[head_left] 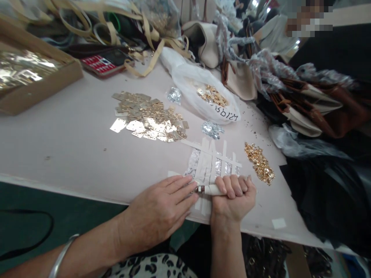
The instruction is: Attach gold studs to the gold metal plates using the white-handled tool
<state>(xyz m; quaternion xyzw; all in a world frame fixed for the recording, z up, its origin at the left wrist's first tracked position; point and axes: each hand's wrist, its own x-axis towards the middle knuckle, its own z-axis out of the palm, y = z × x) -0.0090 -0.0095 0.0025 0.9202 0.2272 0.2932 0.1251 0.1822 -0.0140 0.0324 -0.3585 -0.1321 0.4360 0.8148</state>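
My right hand (233, 195) is wrapped round the white-covered handle of a slim tool that looks like a screwdriver (211, 189), held nearly level and pointing left. Its brown and metal collar shows between my hands. The fingers of my left hand (166, 206) reach out over the tool's tip; the thumb, the tip and whatever small piece lies under them are hidden. Beneath both hands is a clear plastic patch crossed with white tape strips (210, 158), stuck on the pale table (81, 150). Flat gold metal plates (150, 116) lie in a pile beyond my left hand.
Small gold pieces (259, 164) lie at right; silver ones (213, 129) sit beyond the tape. A white plastic bag (197, 83) holds more gold pieces. A cardboard box (55, 85) of gold plates stands left. Bags (240, 79), straps and black material (315, 200) crowd the edges.
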